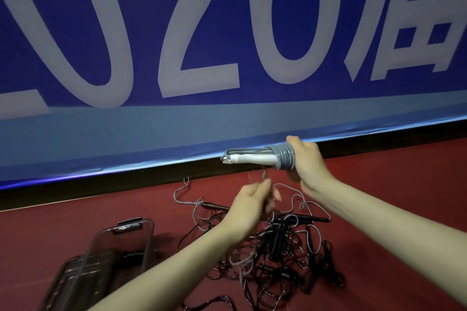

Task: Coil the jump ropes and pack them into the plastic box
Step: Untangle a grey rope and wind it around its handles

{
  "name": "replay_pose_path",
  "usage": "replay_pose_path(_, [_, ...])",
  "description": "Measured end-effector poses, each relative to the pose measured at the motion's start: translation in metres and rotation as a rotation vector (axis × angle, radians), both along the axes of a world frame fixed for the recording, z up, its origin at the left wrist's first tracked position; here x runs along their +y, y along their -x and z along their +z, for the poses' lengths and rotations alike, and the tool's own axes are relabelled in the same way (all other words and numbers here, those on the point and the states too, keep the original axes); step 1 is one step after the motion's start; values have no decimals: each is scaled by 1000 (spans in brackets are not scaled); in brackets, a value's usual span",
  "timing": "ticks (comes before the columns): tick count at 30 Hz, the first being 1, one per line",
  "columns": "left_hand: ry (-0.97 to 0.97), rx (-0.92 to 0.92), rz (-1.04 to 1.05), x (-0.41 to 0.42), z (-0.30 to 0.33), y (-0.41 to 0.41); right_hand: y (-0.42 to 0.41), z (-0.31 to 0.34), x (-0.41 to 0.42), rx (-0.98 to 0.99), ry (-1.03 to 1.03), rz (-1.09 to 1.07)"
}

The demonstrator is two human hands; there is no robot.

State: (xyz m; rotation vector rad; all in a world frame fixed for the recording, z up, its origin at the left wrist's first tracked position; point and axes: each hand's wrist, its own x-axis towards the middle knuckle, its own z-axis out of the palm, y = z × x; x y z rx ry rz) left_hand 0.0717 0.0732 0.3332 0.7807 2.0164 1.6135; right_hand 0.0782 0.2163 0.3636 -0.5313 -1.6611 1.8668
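From the head view, a red floor (379,209) runs back to a black skirting strip under a blue banner (227,33) printed with large pale characters, "20" among them. Bare floor lies to the right of a tangled pile of black and grey jump ropes (278,247). A clear plastic box (121,242) stands at lower left, a dark coil inside. The right hand (308,159) grips a grey rope bundle wound around white handles (260,158), fingers curled round the coils. The left hand (252,199) pinches the bundle's loose grey tail (264,174) below it.
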Motion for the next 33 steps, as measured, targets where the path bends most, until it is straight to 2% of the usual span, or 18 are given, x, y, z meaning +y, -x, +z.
replay_pose_path(3, [451,557,24,-2,8,-4,0,0,5,-36,-235,-112])
replay_pose_path(5, [618,772,45,-3,16,-9,-1,0,4,-57,-521,-144])
replay_pose_path(8, [716,1018,50,-3,27,-11,-5,-1,4,-44,-873,-166])
replay_pose_path(10, [748,1142,56,-6,32,-6,-4,-3,8,-99,-992,-166])
replay_pose_path(12, [726,1190,78,-11,37,0,-3,-5,8,-143,-1079,-150])
replay_pose_path(15, [542,1136,124,-20,41,11,-5,-2,6,-117,-1141,-104])
replay_pose_path(19, [295,888,135,-29,40,30,-6,-5,11,23,-1031,27])
replay_pose_path(22, [267,768,159,-30,42,37,-8,-5,8,53,-990,79])
replay_pose_path(26, [267,737,158,-33,38,43,-12,-5,6,79,-973,179])
replay_pose_path(29, [233,653,38,-35,36,45,-13,-3,6,88,-921,261])
replay_pose_path(33, [144,362,-200,-41,34,49,-14,5,4,69,-786,438])
